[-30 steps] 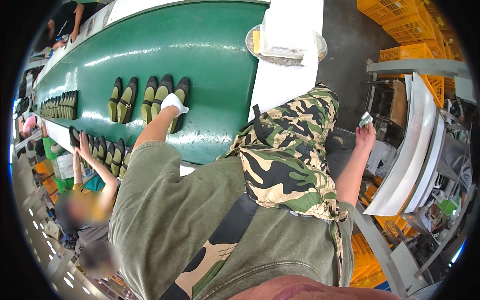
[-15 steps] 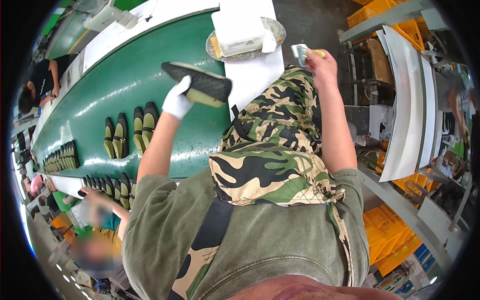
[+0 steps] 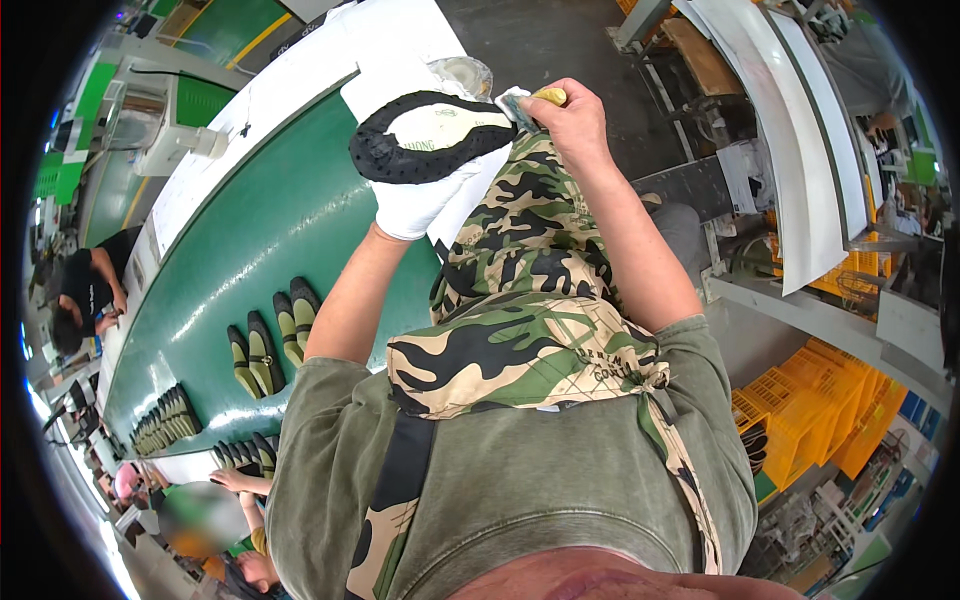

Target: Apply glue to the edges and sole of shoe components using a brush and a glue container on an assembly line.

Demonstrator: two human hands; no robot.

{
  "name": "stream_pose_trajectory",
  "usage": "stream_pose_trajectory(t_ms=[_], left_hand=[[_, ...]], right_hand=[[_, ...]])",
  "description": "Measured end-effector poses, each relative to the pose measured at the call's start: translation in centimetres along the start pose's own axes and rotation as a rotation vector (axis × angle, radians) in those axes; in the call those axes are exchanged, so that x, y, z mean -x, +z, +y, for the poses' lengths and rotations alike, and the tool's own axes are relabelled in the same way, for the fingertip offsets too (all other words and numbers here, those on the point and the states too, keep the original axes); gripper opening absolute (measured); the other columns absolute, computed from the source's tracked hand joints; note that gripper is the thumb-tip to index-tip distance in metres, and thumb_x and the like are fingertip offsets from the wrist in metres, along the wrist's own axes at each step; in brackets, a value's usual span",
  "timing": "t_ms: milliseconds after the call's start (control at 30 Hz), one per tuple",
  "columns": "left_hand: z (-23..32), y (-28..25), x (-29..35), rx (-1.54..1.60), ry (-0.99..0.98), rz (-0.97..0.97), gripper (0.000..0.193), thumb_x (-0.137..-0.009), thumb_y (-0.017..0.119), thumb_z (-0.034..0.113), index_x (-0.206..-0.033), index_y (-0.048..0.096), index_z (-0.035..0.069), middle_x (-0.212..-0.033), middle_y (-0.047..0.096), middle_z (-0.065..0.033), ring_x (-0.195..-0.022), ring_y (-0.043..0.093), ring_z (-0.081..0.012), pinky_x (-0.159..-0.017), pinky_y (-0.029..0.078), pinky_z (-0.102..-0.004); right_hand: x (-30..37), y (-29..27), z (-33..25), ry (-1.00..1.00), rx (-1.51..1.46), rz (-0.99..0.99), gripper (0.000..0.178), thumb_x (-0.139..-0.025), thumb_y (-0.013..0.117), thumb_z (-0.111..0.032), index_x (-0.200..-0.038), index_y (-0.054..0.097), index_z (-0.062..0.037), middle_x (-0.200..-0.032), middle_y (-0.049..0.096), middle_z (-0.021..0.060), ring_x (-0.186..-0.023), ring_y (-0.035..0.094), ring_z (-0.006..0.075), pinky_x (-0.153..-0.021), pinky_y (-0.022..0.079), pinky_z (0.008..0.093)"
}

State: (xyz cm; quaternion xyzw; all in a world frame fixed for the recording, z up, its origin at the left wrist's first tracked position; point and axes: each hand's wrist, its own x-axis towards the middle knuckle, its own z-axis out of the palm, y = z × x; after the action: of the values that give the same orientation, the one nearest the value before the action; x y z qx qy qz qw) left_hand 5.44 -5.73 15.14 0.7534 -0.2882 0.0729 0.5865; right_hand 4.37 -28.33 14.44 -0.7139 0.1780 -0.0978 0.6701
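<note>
In my white-gloved left hand point(image 3: 425, 205) is a shoe upper point(image 3: 390, 160), turned with its underside up. That underside has a black rim around a pale middle with green print. The fingers are closed beneath it and mostly hidden. My bare right hand point(image 3: 578, 125) pinches the yellow handle of a small brush point(image 3: 516, 108). Its pale bristle end is at the narrow right end of the shoe upper; I cannot tell if they touch. Behind, an oval tray point(image 3: 468, 75) shows in part.
On the green conveyor belt point(image 3: 215, 300) to the left stand pairs of olive shoes point(image 3: 262, 355) and a row of several more shoes point(image 3: 168, 420). People sit along its far side and at lower left. Orange crates point(image 3: 800, 400) and a metal frame point(image 3: 800, 315) stand at right.
My left hand has turned the shoe upper underside up and moved it right, in front of the tray. My right hand has brought the brush left to the shoe's end. The view has shifted.
</note>
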Motion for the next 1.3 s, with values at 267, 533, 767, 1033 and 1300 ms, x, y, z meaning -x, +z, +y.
stream_pose_trajectory(t_ms=[267,533,767,1033,1300], left_hand=[[2.6,1.9,-1.2,-0.151,-0.026,0.005,0.054,-0.073,0.085,0.016,-0.12,0.062,0.006,-0.108,0.07,-0.0074,-0.101,0.068,-0.0207,-0.091,0.054,-0.035],[2.9,0.9,-2.2,-0.224,-0.221,-0.057,0.061,-0.069,0.087,0.028,-0.12,0.061,0.006,-0.109,0.071,-0.0083,-0.1,0.068,-0.0236,-0.09,0.054,-0.0343],[5.0,-1.9,-4.2,0.256,-0.38,-0.313,0.071,-0.064,0.092,0.026,-0.123,0.061,0.001,-0.106,0.069,-0.0056,-0.098,0.063,-0.0142,-0.092,0.051,-0.0308],[2.4,-1.6,-4.9,0.352,-0.416,-0.479,0.062,-0.066,0.09,0.023,-0.117,0.066,-0.003,-0.105,0.07,-0.007,-0.095,0.062,-0.0146,-0.089,0.05,-0.0297],[4.3,-0.8,-6.2,0.527,-0.515,-0.633,0.054,-0.068,0.086,0.018,-0.114,0.068,-0.003,-0.102,0.071,-0.0057,-0.092,0.063,-0.0131,-0.087,0.051,-0.029]], right_hand=[[2.0,1.8,-7.0,-0.137,-0.228,-0.146,0.013,-0.084,0.075,-0.002,-0.089,0.062,-0.0003,-0.083,0.065,0.0033,-0.074,0.059,0.0077,-0.068,0.05,0.0234],[2.1,3.0,-13.1,-0.372,-0.217,-0.282,0.014,-0.085,0.074,-0.001,-0.089,0.061,-0.0021,-0.087,0.062,0.0004,-0.078,0.057,0.0054,-0.07,0.049,0.0205],[-2.3,3.1,-11.6,-0.55,-0.216,-0.188,0.018,-0.081,0.077,-0.004,-0.083,0.06,-0.0017,-0.083,0.065,0.0013,-0.075,0.057,0.0057,-0.065,0.049,0.0225],[-2.6,1.1,-10.1,-0.577,-0.326,-0.22,0.02,-0.083,0.076,0.002,-0.086,0.057,-0.001,-0.093,0.066,0.0049,-0.082,0.056,0.0068,-0.073,0.048,0.0225],[-2.9,-0.9,-10.0,-0.823,-0.02,-0.051,0.024,-0.078,0.078,0.001,-0.085,0.056,-0.002,-0.093,0.067,0.0097,-0.086,0.063,0.0139,-0.077,0.05,0.0278]])
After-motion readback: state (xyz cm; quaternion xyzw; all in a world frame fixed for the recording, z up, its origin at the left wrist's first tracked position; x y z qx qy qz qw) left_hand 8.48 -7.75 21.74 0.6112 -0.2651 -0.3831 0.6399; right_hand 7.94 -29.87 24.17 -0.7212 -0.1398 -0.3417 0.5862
